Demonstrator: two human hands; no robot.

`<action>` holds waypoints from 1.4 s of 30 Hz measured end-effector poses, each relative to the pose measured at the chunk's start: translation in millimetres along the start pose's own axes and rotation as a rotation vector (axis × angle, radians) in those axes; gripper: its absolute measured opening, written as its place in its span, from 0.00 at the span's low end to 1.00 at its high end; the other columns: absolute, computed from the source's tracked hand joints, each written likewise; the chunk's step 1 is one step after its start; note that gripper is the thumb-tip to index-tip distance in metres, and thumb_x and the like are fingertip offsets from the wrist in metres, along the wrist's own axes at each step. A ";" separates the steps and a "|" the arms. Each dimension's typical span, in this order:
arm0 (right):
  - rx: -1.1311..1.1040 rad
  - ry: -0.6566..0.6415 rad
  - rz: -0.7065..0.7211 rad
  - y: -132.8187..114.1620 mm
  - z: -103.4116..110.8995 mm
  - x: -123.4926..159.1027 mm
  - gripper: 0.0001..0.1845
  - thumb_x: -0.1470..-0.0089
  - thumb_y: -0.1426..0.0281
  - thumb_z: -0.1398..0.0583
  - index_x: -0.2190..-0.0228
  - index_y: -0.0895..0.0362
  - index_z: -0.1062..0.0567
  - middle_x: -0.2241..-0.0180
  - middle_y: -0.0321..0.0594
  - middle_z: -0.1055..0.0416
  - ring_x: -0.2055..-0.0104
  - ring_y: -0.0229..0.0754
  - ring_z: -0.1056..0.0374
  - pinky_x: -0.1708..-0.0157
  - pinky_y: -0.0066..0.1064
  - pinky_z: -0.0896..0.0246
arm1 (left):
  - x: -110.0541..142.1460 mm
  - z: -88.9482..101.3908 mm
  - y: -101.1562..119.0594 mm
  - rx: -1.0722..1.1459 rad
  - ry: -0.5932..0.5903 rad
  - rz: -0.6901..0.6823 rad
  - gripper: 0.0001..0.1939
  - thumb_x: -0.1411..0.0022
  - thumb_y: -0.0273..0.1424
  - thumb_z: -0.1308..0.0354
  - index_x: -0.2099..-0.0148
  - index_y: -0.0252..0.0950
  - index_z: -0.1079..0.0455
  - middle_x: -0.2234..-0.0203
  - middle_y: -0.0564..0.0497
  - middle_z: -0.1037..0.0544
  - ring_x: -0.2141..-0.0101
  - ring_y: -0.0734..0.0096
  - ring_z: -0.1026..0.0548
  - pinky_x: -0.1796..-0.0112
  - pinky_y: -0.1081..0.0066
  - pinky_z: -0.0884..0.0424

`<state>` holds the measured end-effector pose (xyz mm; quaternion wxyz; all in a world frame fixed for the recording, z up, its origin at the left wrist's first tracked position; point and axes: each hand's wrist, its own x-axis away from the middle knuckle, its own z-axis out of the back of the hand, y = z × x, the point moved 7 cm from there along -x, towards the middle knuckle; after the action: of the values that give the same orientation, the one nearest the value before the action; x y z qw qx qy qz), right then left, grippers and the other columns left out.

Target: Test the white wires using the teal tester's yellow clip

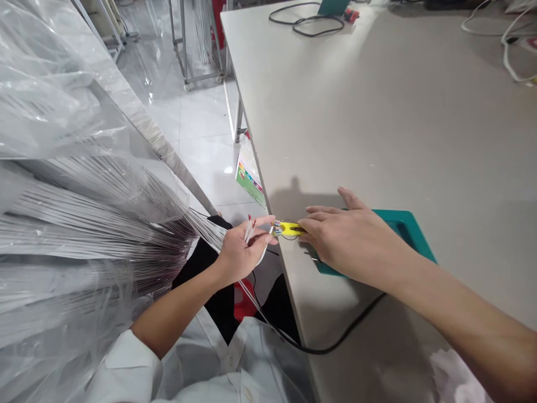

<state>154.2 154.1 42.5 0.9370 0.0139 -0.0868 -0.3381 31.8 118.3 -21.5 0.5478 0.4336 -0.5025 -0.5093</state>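
Observation:
Near the table's left edge my left hand [245, 246] is closed on several thin white wires [262, 254], some with reddish tips poking up between the fingers. My right hand [335, 232] is closed on a small yellow hand tool [291, 228], which looks like snips; its far end reaches the left fingertips and touches or nearly touches a wire there. The exact contact is too small to make out. Partly hidden under my right hand and wrist lies a teal tray [413, 229] on the table.
To the left hangs a large bundle of white wires [75, 218] under clear plastic sheeting [37, 95]. A black cord [335, 344] loops over the front edge of the grey table [356, 112]. At the back lies a black cable [316, 25]; white cables [505, 53] lie at the far right.

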 end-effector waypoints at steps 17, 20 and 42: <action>0.035 0.141 -0.038 2.5 -9.3 6.5 0.23 0.45 0.63 0.45 0.51 0.63 0.32 0.59 0.55 0.26 0.56 0.58 0.31 0.48 0.62 0.55 | -0.8 1.9 5.9 -0.269 0.032 -0.034 0.17 0.43 0.28 0.44 0.50 0.38 0.29 0.67 0.51 0.19 0.71 0.71 0.23 0.68 0.73 0.28; 0.029 0.129 -0.038 2.8 -13.0 6.1 0.22 0.45 0.64 0.45 0.52 0.63 0.31 0.60 0.55 0.26 0.56 0.57 0.31 0.48 0.61 0.54 | -1.0 1.3 2.4 -0.256 0.027 -0.017 0.19 0.43 0.28 0.44 0.48 0.37 0.31 0.70 0.51 0.19 0.70 0.71 0.23 0.67 0.73 0.28; -0.017 0.206 -0.026 4.7 -5.5 8.1 0.20 0.42 0.62 0.48 0.54 0.60 0.30 0.60 0.52 0.25 0.55 0.55 0.30 0.50 0.60 0.49 | 2.7 8.9 1.5 -0.183 0.052 0.003 0.17 0.43 0.28 0.45 0.50 0.36 0.30 0.72 0.51 0.19 0.78 0.76 0.29 0.73 0.77 0.33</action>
<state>164.3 152.4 38.8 0.9366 0.0417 0.0130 -0.3477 23.1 116.1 -18.7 0.5989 0.3939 -0.4402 -0.5408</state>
